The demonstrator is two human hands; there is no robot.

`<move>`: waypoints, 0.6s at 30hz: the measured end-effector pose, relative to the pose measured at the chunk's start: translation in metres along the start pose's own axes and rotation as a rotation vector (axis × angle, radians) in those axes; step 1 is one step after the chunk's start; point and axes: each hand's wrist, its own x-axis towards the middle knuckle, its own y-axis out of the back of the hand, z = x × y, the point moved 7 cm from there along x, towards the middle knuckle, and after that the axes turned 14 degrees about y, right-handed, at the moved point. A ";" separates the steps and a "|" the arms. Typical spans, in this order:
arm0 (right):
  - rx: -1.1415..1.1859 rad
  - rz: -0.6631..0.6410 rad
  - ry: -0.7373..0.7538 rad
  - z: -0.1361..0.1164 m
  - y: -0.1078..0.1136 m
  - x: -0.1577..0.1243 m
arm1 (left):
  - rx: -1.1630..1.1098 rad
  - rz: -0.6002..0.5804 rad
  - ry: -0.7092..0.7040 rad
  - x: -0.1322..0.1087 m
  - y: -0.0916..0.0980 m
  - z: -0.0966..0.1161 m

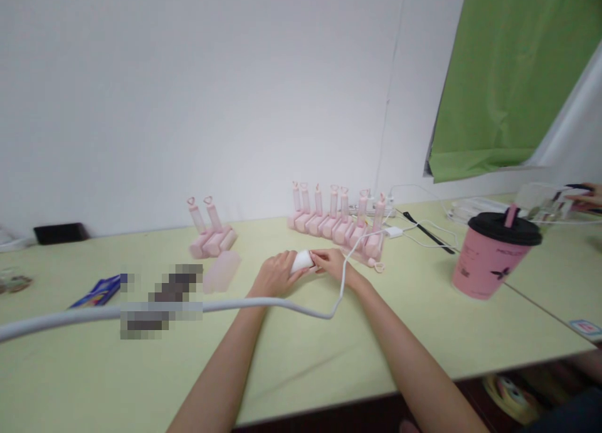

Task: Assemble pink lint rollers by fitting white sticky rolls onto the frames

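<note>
My left hand [275, 275] and my right hand [335, 263] meet at the middle of the pale green table [329, 351]. Both are closed on a small white roll [301, 261] held between them. Just behind the hands stands a row of several pink lint rollers [339, 223] with upright handles. A smaller group of pink rollers [211, 235] stands further left, with a translucent pink cover [221, 272] lying in front of it.
A white cable [211, 306] crosses the table in front of my arms. A pink cup with black lid [491, 252] stands at right. Another person's hand [587, 196] holds something at far right. A blue packet [101, 290] and a black tray [60, 233] lie left.
</note>
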 end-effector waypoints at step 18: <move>-0.514 -0.131 -0.007 -0.021 -0.001 -0.006 | -0.019 -0.121 -0.110 -0.001 -0.009 0.028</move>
